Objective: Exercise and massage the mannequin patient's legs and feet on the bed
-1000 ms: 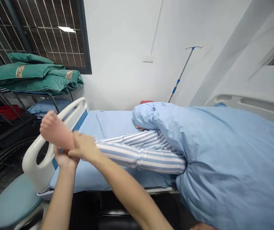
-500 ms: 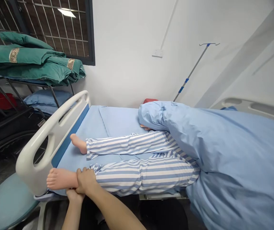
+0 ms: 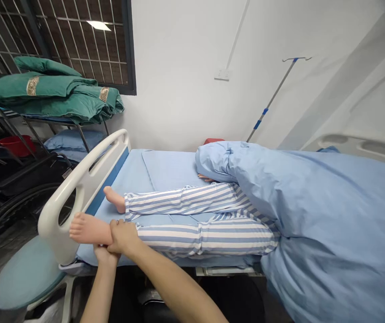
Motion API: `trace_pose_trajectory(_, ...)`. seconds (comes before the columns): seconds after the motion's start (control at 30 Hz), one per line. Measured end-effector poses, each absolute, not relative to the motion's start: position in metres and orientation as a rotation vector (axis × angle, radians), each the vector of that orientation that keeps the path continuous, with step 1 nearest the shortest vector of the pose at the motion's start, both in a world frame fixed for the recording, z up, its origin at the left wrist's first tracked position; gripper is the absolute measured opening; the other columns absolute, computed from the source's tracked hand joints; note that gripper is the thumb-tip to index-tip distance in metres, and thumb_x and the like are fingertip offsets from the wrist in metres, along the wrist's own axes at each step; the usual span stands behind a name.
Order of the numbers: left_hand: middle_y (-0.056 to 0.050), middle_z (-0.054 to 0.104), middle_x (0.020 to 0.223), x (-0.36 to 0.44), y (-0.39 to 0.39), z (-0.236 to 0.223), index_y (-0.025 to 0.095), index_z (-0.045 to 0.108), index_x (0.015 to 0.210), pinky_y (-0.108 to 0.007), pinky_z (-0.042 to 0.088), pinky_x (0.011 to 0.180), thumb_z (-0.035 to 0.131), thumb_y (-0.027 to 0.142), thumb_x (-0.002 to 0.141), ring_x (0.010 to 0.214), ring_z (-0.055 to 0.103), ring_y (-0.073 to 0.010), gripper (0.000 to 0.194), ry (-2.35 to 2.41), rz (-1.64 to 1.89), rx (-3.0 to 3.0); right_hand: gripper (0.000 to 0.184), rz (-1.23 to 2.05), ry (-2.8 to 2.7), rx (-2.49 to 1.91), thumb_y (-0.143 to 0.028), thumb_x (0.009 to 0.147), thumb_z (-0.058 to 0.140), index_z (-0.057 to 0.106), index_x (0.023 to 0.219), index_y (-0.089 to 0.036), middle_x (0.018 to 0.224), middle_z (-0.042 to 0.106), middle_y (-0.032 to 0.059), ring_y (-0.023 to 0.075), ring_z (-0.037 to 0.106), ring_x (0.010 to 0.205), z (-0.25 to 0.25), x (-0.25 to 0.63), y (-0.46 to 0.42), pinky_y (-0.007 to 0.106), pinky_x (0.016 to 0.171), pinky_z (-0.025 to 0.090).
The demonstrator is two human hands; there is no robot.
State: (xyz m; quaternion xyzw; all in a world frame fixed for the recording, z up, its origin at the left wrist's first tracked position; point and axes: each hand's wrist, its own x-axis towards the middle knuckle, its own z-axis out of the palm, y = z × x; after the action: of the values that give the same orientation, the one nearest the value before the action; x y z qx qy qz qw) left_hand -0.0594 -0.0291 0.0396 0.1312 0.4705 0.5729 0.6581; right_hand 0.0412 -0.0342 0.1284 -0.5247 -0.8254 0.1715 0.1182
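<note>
A manikin in blue-and-white striped trousers (image 3: 192, 237) lies on a bed, its legs bare of the quilt. My right hand (image 3: 123, 235) wraps over the near ankle from above, at the trouser cuff. Under that same ankle, beside the heel, my left hand (image 3: 105, 255) supports it from below; its fingers are mostly hidden. The near foot (image 3: 90, 229) is raised off the mattress, toes toward the footboard. The far foot (image 3: 114, 199) rests on the light blue sheet (image 3: 168, 166).
A blue quilt (image 3: 313, 202) covers the manikin's upper body. The white footboard (image 3: 53, 211) stands close left of the raised foot. Beyond it are a wheelchair (image 3: 17, 211), a round teal stool seat (image 3: 27, 273) and folded green bedding (image 3: 58, 94). An IV pole (image 3: 273, 98) leans behind the bed.
Both my hands have moved up, lifting the near foot and lower leg higher above the mattress. The far leg stays put. The view has shifted slightly.
</note>
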Motion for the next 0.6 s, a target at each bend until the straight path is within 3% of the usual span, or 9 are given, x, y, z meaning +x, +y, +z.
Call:
trace_pose_trajectory(0.1, 0.006, 0.069, 0.069, -0.047, -0.023, 0.104, 0.028, 0.061, 0.074, -0.029, 0.052, 0.082, 0.049, 0.029, 0.066, 0.087, 0.066, -0.0173, 0.015, 0.783, 1.538, 0.122, 0.038, 0.438, -2.366, -1.505, -0.039, 0.072, 0.06, 0.048, 0.105, -0.024, 0.096, 0.063, 0.0052, 0.0249, 0.061, 0.087, 0.171, 0.055, -0.028, 0.035, 0.068, 0.051)
trace_pose_trajectory(0.2, 0.006, 0.069, 0.072, -0.018, -0.019, 0.182, 0.024, 0.06, 0.075, -0.026, 0.052, 0.08, 0.051, 0.03, 0.068, 0.087, 0.065, -0.0156, 0.012, 0.563, 1.642, 0.201, 0.059, 0.344, -2.287, -1.478, -0.05, 0.062, 0.065, 0.045, 0.108, -0.019, 0.098, 0.063, 0.0083, 0.0283, 0.062, 0.084, 0.227, 0.08, -0.023, 0.038, 0.068, 0.051)
trace_pose_trajectory(0.3, 0.004, 0.07, 0.081, 0.026, -0.023, 0.261, 0.022, 0.062, 0.086, -0.021, 0.051, 0.082, 0.05, 0.037, 0.075, 0.092, 0.063, -0.013, 0.022, 0.376, 1.754, 0.421, 0.055, 0.31, -2.199, -1.359, -0.052, 0.065, 0.061, 0.046, 0.107, -0.02, 0.095, 0.065, 0.006, 0.0274, 0.062, 0.084, 0.297, 0.123, -0.028, 0.037, 0.069, 0.051)
trace_pose_trajectory(0.43, -0.003, 0.067, 0.101, 0.096, -0.036, 0.352, 0.014, 0.06, 0.102, -0.029, 0.045, 0.096, 0.038, 0.044, 0.086, 0.103, 0.059, -0.0159, 0.04, -0.028, 1.659, 0.872, 0.055, 0.348, -2.075, -1.008, -0.041, 0.067, 0.061, 0.047, 0.114, -0.016, 0.107, 0.062, 0.005, 0.0257, 0.059, 0.098, 0.385, 0.195, -0.049, 0.039, 0.08, 0.051)
trace_pose_trajectory(0.6, -0.007, 0.062, 0.111, 0.169, -0.054, 0.425, 0.012, 0.054, 0.109, -0.034, 0.039, 0.103, 0.021, 0.05, 0.092, 0.113, 0.054, -0.0176, 0.053, -0.109, 1.628, 1.042, 0.039, 0.412, -1.923, -0.823, -0.024, 0.071, 0.057, 0.054, 0.107, -0.011, 0.101, 0.064, 0.0024, 0.0201, 0.06, 0.096, 0.451, 0.266, -0.08, 0.031, 0.08, 0.052)
